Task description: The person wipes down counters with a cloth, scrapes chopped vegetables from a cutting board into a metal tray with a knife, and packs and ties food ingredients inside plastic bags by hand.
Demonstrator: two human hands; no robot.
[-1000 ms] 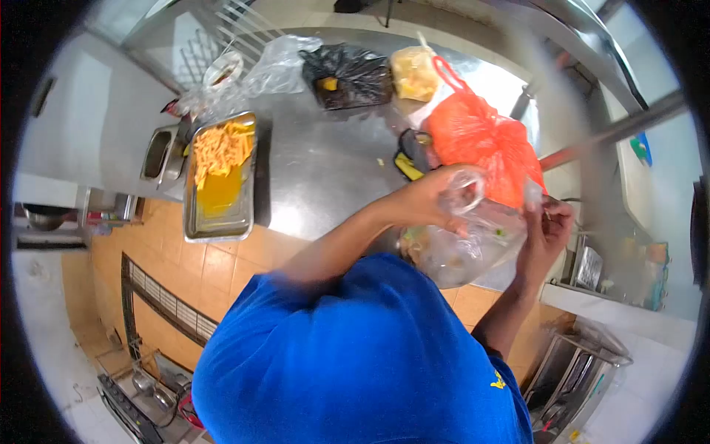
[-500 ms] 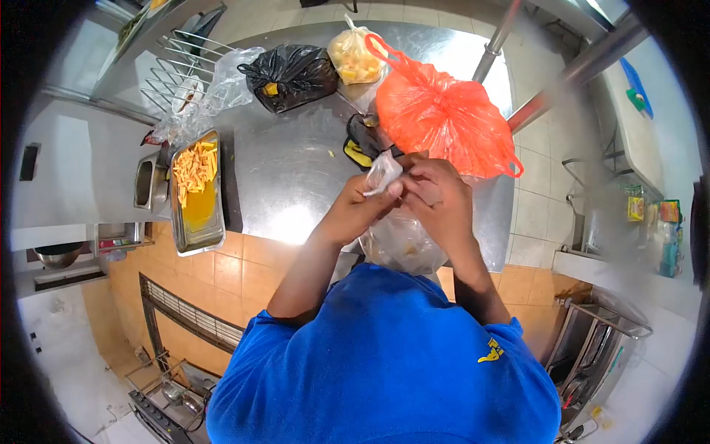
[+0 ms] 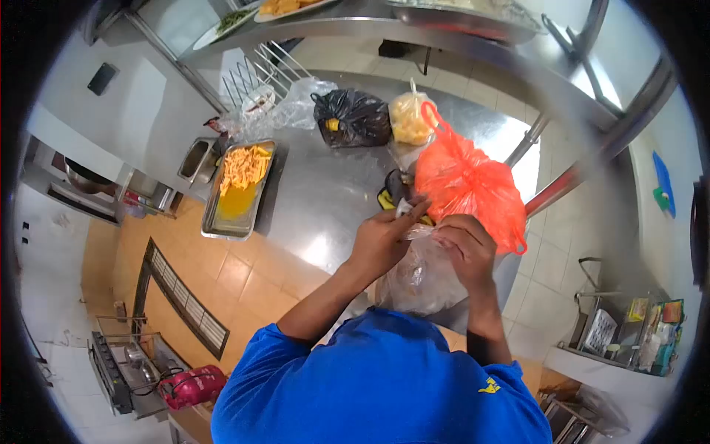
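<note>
A clear plastic bag hangs below both hands near the table's front edge; its contents are hard to make out. My left hand pinches the gathered top of this bag, with a bit of white plastic showing between the fingers. On the other side of the neck, my right hand has its fingers closed on the plastic. Just beyond the hands lies a black and yellow item, partly covered by them. A tied orange plastic bag bulges close to my right hand.
On the steel table stand a black bag and a clear bag of pale yellow pieces. A metal tray of orange-yellow strips sits at the left. An overhead shelf and posts cross the far side.
The view has tilted up and shifted, bringing the overhead shelf into sight. My hands have moved apart a little, and the plastic bag's neck now stretches between them.
</note>
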